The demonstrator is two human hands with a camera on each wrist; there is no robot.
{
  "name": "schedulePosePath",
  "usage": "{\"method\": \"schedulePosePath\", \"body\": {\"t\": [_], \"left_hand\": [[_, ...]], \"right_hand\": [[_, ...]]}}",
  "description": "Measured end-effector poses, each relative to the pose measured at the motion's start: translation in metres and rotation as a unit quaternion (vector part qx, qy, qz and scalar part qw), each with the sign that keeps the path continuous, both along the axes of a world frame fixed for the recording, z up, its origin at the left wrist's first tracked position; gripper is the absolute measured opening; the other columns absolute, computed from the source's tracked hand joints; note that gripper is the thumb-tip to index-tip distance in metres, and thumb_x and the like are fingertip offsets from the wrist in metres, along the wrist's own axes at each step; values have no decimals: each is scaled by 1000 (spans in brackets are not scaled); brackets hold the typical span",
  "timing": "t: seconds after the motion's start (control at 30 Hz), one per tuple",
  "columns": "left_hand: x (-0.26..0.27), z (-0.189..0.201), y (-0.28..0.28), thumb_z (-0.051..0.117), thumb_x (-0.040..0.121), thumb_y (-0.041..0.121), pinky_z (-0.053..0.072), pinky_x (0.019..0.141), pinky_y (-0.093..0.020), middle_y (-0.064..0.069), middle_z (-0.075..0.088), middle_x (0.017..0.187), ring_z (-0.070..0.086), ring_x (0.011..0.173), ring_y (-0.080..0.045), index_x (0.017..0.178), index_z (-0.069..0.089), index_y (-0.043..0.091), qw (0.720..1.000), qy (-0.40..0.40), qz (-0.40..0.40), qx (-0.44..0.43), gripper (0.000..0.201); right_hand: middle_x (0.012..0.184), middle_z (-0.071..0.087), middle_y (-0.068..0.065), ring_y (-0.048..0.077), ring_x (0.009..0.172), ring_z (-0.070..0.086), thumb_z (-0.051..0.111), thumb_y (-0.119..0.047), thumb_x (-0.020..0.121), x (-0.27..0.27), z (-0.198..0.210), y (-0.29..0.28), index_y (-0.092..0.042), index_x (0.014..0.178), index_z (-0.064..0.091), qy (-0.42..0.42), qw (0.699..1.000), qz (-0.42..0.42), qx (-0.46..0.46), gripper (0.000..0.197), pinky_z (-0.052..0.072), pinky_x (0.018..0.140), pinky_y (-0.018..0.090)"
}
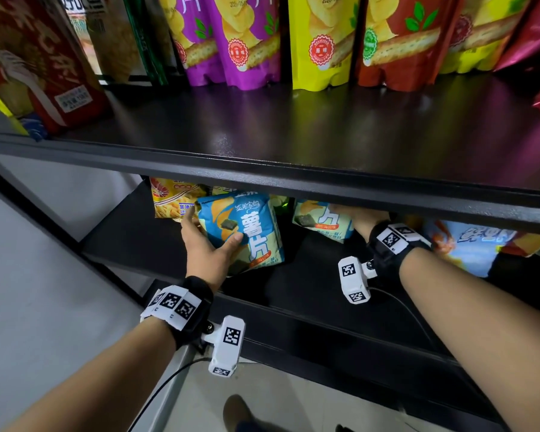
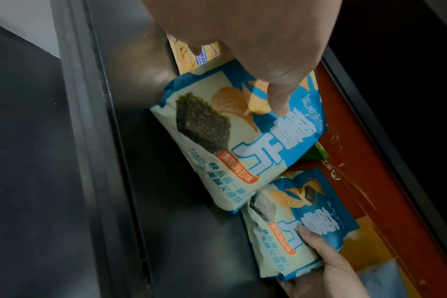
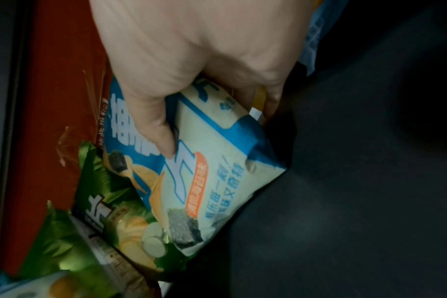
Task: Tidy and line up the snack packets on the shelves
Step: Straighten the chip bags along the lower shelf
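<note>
While both packets read 薯片, the left hand [image 1: 207,248] gripped one blue packet [image 1: 247,232] and the right hand [image 3: 191,60] pinched its twin [image 3: 212,177] on the lower shelf [image 1: 309,288].

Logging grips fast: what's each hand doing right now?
Left hand: grips the left blue packet.
Right hand: grips the right blue packet.

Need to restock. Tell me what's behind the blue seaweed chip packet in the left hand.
Behind the blue seaweed chip packet in the left hand stand a yellow snack bag and a green packet. Their lower parts are covered; anything further back is hidden.
</note>
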State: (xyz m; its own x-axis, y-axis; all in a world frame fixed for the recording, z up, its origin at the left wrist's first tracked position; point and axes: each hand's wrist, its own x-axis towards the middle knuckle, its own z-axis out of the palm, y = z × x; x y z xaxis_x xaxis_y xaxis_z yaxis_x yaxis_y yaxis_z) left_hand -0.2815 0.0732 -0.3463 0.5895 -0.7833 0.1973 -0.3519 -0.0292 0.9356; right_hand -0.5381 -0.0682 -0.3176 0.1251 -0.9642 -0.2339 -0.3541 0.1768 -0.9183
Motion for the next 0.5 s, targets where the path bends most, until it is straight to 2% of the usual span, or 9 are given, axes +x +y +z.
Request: {"method": "schedulePosePath", "body": {"t": [0.03,0.1,0.13,0.2,0.23,0.3,0.4,0.43,0.5], "left_hand": [[-2,2,1,87,76,23,34,118,-49,0,28,147,39,139,-22,152,20,20,1000,-5,7,-4,102],[-8,7,4,85,73,35,33,116,-55,7,27,140,38,140,-23,152,21,19,1000,-9,18,-17,103],[-12,10,6,80,72,41,32,116,-57,7,28,140,37,141,-24,153,21,18,999,-19,27,-23,102],[-20,14,11,72,73,51,28,117,-58,-2,31,147,34,143,-26,154,22,14,996,-63,51,-33,103],[-24,16,14,69,74,55,26,118,-58,-6,32,150,33,144,-27,154,23,13,994,-85,59,-44,102],[-34,20,21,64,78,56,25,118,-56,-4,32,151,32,144,-26,153,24,12,987,-120,60,-88,96],[-59,27,25,64,83,49,28,117,-44,-5,37,147,37,140,-25,148,31,10,973,-173,-4,-152,82],[-70,28,24,65,84,47,30,116,-40,-8,40,144,39,137,-25,145,34,9,969,-184,-41,-159,79],[-94,26,20,69,82,46,31,115,-33,-7,42,139,41,134,-23,141,39,9,965,-192,-119,-130,75]], "right_hand": [[125,62,18,34,119,57,67,-21,92,-3,-1,5,-15,97,63,-11,1000,-4,-11,9,46,101,33],[114,66,12,32,110,63,78,-11,81,-9,-3,16,-2,106,66,-80,995,-59,-22,28,55,84,27],[111,68,12,30,105,66,81,-7,76,-12,-4,22,1,106,68,-101,992,-76,-27,33,56,81,28],[110,71,14,26,98,70,83,-4,72,-20,-6,33,-6,98,71,-115,990,-77,-37,30,56,87,35],[108,73,13,24,96,70,83,-4,71,-24,-8,38,-13,94,71,-121,989,-74,-37,27,56,88,36],[102,75,7,19,92,72,82,-5,73,-36,-12,46,-21,89,71,-133,988,-69,-34,26,56,85,33],[85,76,-5,8,74,72,78,-4,76,-52,-19,57,-21,80,72,-150,985,-71,-43,18,53,64,15],[80,74,-5,8,69,69,76,-3,78,-56,-22,60,-19,75,70,-154,984,-82,-45,17,49,57,11],[71,65,-3,11,66,59,74,-2,79,-60,-25,65,-16,67,62,-131,984,-105,-50,22,44,57,12]]}}
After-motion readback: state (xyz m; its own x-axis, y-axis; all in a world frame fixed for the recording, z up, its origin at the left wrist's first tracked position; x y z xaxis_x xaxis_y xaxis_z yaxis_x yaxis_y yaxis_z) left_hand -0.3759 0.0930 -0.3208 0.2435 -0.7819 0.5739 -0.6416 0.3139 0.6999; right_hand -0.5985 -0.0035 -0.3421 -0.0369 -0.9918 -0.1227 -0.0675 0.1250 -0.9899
